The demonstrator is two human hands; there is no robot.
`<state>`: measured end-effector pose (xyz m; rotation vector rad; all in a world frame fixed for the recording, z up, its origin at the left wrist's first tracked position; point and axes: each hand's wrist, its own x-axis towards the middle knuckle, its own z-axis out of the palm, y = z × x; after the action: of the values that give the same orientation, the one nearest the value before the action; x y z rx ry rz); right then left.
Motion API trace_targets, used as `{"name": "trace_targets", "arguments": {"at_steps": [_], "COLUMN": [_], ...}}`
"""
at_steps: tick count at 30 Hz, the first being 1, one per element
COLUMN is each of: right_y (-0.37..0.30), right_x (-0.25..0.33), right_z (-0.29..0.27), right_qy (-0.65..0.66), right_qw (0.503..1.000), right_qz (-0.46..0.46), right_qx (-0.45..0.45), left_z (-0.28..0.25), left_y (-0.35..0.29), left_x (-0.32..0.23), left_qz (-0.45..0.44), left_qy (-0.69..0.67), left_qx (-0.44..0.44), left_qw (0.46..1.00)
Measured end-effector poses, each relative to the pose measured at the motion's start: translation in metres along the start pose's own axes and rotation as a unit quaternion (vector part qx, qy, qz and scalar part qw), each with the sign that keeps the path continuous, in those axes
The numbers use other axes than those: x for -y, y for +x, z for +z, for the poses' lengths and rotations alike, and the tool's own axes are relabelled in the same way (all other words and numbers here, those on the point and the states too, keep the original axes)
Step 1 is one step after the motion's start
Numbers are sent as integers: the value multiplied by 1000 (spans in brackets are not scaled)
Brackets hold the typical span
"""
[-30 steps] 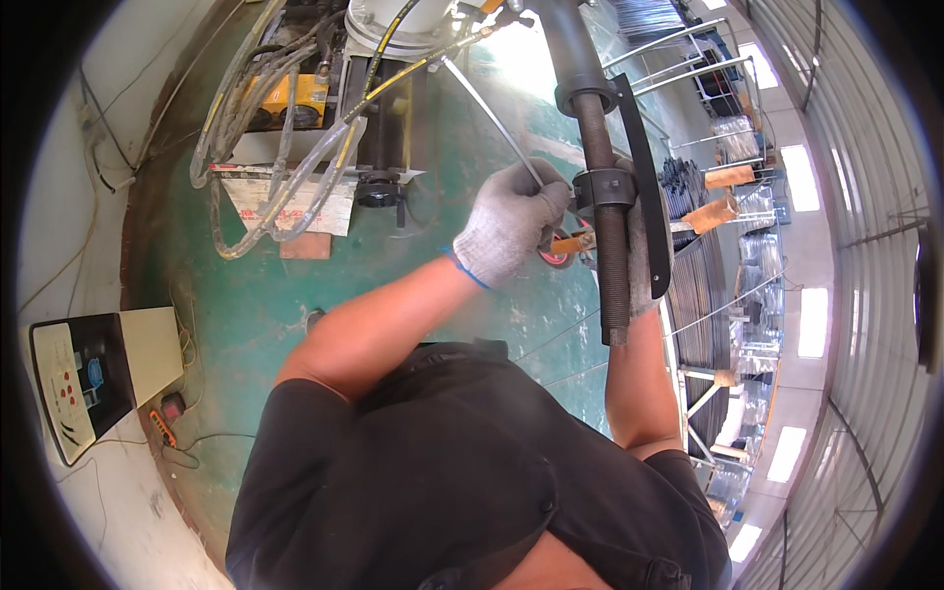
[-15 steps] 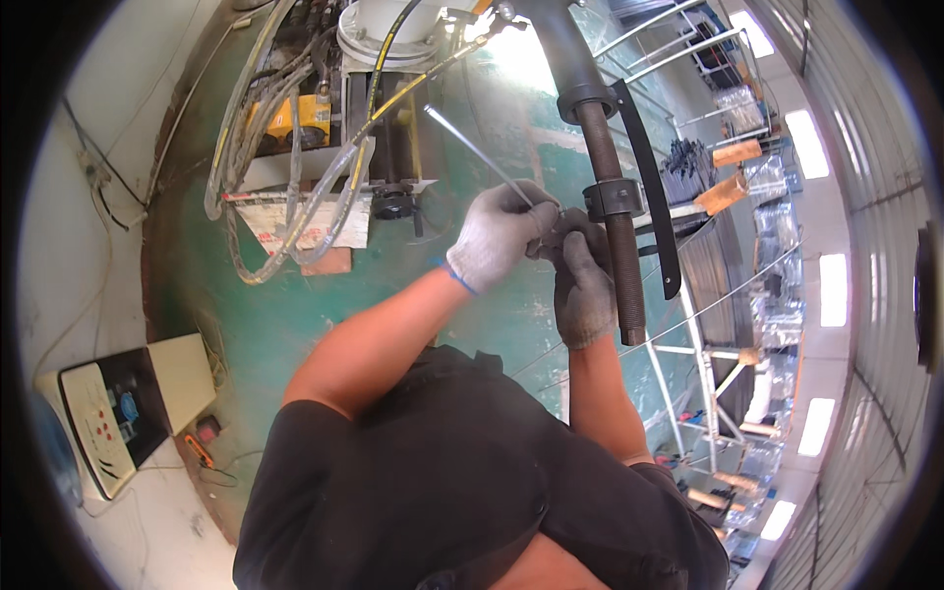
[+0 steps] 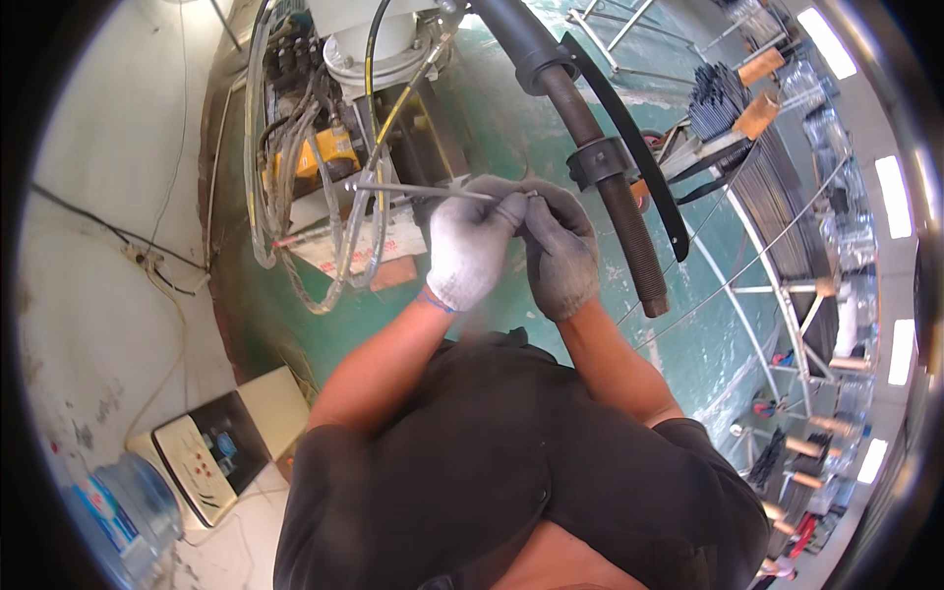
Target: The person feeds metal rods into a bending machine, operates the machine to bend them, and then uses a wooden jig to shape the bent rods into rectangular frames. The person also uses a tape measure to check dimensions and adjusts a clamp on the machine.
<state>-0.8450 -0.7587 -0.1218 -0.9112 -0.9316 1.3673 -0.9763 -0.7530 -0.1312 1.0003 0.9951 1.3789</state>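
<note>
My left hand (image 3: 469,251), in a pale work glove with a darkened thumb, is closed around a thin grey metal rod (image 3: 398,188). The rod sticks out leftward, nearly level, and its other end is hidden among the fingers. Close beside it, my right hand (image 3: 563,251), in a grey soiled glove, pinches something small at the fingertips, which I cannot make out. The fingertips of both hands meet. Just right of them hangs a dark threaded shaft (image 3: 632,233) with a ring collar (image 3: 601,163); neither hand touches it.
A long black curved bar (image 3: 629,128) runs alongside the shaft. Hoses (image 3: 339,265) loop beside machinery with a yellow part (image 3: 320,155) at the far left. White metal racks (image 3: 762,324) stand right. At lower left are a cream appliance (image 3: 192,472) and a water bottle (image 3: 123,516).
The rod has swung from a steep slant to nearly level. Both hands have shifted up and left, and the right hand has moved away from the shaft. The whole view has turned somewhat.
</note>
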Motion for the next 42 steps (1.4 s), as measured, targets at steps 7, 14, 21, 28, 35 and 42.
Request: {"name": "trace_targets", "arguments": {"at_steps": [7, 14, 21, 28, 35, 42], "right_y": [6, -7, -6, -2, -1, -1], "right_x": [-28, -19, -6, -5, -1, -1], "right_z": [21, 47, 61, 56, 58, 64], "right_qy": [-31, 92, 177, 216, 235, 230], "right_qw": [994, 980, 949, 941, 934, 918], "right_qz": [-98, -51, -103, -114, -102, -106], "right_qx": [-42, -168, -241, -235, -248, -306], "left_z": [-38, -95, -99, -93, -88, -94], "left_y": [21, 31, 30, 24, 17, 32], "left_x": [-2, -56, -86, -77, -74, -65], "left_qz": [67, 19, 114, 237, 322, 37], "left_qy": [130, 35, 80, 131, 167, -39], "left_qx": [86, 216, 305, 304, 281, 285], "left_qw": [985, 976, 942, 913, 889, 957]}}
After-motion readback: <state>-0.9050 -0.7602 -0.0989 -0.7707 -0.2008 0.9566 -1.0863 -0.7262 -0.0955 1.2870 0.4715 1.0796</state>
